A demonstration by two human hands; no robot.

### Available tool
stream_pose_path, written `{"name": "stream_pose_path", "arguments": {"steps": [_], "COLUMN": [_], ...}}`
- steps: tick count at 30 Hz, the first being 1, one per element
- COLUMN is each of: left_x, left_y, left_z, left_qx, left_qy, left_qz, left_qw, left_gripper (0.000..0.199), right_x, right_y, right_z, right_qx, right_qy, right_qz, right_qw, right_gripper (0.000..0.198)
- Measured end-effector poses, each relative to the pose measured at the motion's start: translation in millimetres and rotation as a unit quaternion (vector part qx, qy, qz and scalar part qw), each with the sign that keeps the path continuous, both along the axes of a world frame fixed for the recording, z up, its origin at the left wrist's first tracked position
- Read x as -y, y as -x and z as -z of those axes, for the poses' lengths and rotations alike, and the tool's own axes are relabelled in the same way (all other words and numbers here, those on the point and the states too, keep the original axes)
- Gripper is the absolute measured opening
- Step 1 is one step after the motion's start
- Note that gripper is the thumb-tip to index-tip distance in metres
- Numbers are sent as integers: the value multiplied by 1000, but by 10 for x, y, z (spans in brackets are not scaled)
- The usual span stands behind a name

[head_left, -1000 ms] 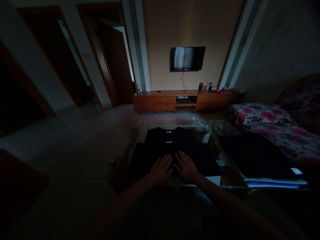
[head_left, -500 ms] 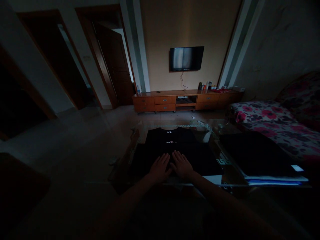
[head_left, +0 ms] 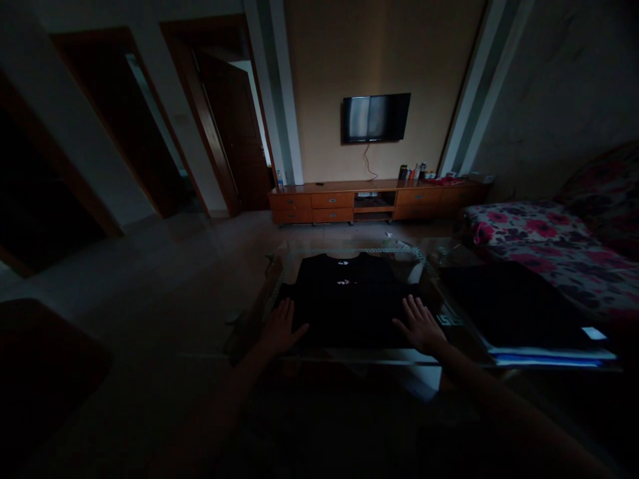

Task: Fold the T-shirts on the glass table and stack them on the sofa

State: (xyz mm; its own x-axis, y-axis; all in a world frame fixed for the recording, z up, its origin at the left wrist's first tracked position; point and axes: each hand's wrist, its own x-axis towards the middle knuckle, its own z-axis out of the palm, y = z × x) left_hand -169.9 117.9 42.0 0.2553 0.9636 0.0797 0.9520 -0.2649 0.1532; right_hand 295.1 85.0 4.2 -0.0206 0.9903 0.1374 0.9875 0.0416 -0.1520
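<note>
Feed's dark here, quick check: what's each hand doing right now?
Left hand: open, flat on the black shirt, holding nothing.
Right hand: open, flat on its right edge, holding nothing.

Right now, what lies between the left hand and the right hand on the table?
In the head view, the black T-shirt lies flat between the left hand and the right hand; nothing else shows there.

Both palms are lying flat on a black T-shirt point(head_left: 349, 299) spread over a glass coffee table point(head_left: 429, 266), left hand point(head_left: 279, 327) and right hand point(head_left: 420, 326) pressing its opposite lower edges
</note>
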Motion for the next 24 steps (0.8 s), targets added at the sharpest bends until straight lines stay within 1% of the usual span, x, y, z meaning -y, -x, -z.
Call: {"name": "stream_pose_path", "arguments": {"steps": [5, 7, 8, 10, 12, 13, 14, 16, 17, 19, 21, 24], "left_x": [76, 74, 61, 10, -61, -100, -137, -205, -233, -278, -311, -344], "left_y": [-23, -17, -29, -109, -276, -387, -509, -758, -869, -1038, -1119, -1111], "left_z": [-16, -66, -106, -205, -298, -329, -343, -314, -274, -162, -49, 45], "left_qx": [-4, -2, -2, -5, -12, -15, -15, -13, -12, -15, -21, -25], "left_qy": [45, 40, 31, 0, -42, -62, -79, -99, -104, -106, -89, -45], "left_qz": [-31, -37, -42, -66, -85, -75, -50, 39, 84, 146, 163, 151], "left_qw": [999, 999, 999, 998, 995, 995, 996, 994, 991, 984, 982, 987], "left_gripper": [101, 91, 83, 68, 60, 57, 54, 50, 50, 55, 59, 62], "right_x": [62, 69, 59, 9, -80, -135, -193, -311, -366, -458, -522, -576], "right_y": [9, 13, 39, 168, 417, 581, 762, 1137, 1312, 1593, 1753, 1767], "right_z": [-30, -102, -161, -315, -479, -548, -600, -643, -633, -565, -469, -359], "right_qx": [12, 23, 28, 34, 34, 31, 26, 14, 6, -8, -20, -27], "right_qy": [18, 22, 22, 23, 20, 14, 6, -16, -19, -10, 12, 45], "right_qz": [12, 15, 25, 69, 108, 105, 73, -34, -89, -154, -174, -179], "right_qw": [1000, 999, 999, 997, 993, 994, 997, 999, 996, 988, 985, 982], "right_gripper": [85, 80, 76, 68, 64, 64, 64, 67, 70, 72, 72, 75]}}
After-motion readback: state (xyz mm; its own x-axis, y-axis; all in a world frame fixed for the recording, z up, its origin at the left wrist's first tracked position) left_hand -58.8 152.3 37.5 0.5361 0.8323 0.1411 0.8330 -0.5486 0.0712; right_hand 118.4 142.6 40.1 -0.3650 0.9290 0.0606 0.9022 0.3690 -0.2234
